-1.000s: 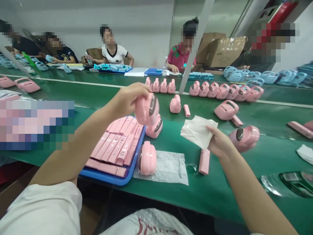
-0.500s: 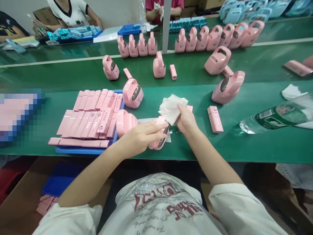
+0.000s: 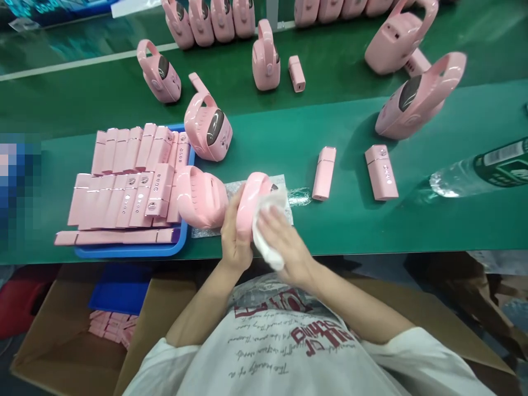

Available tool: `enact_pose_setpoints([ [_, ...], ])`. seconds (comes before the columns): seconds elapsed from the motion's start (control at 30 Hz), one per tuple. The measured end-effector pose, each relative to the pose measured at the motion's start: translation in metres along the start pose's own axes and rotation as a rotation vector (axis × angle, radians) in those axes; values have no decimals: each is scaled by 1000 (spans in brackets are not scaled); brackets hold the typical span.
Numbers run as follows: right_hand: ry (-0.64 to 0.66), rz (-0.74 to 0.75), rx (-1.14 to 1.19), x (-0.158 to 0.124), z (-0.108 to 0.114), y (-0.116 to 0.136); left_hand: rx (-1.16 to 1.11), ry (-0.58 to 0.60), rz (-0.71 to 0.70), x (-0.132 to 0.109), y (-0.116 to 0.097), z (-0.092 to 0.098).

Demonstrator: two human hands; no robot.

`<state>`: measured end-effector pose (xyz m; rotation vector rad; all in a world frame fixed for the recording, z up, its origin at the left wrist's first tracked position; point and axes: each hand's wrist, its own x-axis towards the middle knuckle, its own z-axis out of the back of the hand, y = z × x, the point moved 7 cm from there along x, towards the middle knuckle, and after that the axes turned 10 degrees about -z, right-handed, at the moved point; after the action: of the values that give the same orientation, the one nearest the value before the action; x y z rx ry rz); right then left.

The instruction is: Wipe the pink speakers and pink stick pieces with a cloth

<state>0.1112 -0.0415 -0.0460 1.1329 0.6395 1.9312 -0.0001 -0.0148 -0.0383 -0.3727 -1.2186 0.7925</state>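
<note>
My left hand (image 3: pixel 234 234) grips a pink handled device (image 3: pixel 252 198) at the near edge of the green table (image 3: pixel 289 132). My right hand (image 3: pixel 284 242) presses a white cloth (image 3: pixel 266 231) against the device's side, fingers closed on the cloth. Under them lies a clear plastic sheet (image 3: pixel 284 190). Another pink device (image 3: pixel 202 197) lies just left of my left hand, touching a blue tray (image 3: pixel 132 250) filled with several pink flat parts (image 3: pixel 127 184).
More pink devices stand on the table: one (image 3: pixel 208 127) behind the tray, one (image 3: pixel 160 72) farther back, one (image 3: pixel 416 99) at right. Two pink rectangular parts (image 3: pixel 324 172) (image 3: pixel 381 171) lie right of my hands. A plastic bottle (image 3: pixel 478 173) lies far right. Cardboard boxes sit below.
The view tilted further down. My left hand raised the device upright near the table edge, and my right hand brought the cloth from above it onto its side.
</note>
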Motion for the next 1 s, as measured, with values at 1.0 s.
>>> enact_pose_setpoints([
  [1.0,-6,-315,496,18,57,-35,-596,-142,338,-1,21,-17],
])
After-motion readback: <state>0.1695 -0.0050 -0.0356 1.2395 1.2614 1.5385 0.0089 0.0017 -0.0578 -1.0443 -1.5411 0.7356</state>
